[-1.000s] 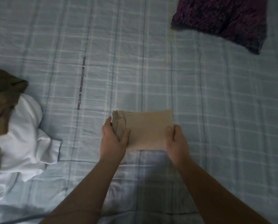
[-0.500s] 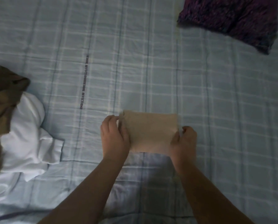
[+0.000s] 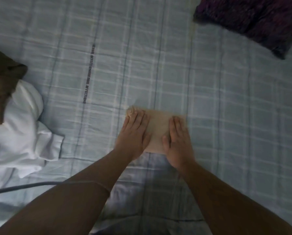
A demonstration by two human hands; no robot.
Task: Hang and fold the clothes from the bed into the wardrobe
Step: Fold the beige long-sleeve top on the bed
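Folded tan cloth (image 3: 158, 128) flat on bed (image 3: 235, 124) under both grips (palms pressing). Left grip (image 3: 133, 133) & right grip (image 3: 178, 141) spread wide and flat, pointing 12 o'clock; cloth's bare middle btwn them.

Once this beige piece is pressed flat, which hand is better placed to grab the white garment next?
Left, probably. The left hand lies on the folded beige cloth nearer the white garment, which sits far left; the right hand would have to cross over.
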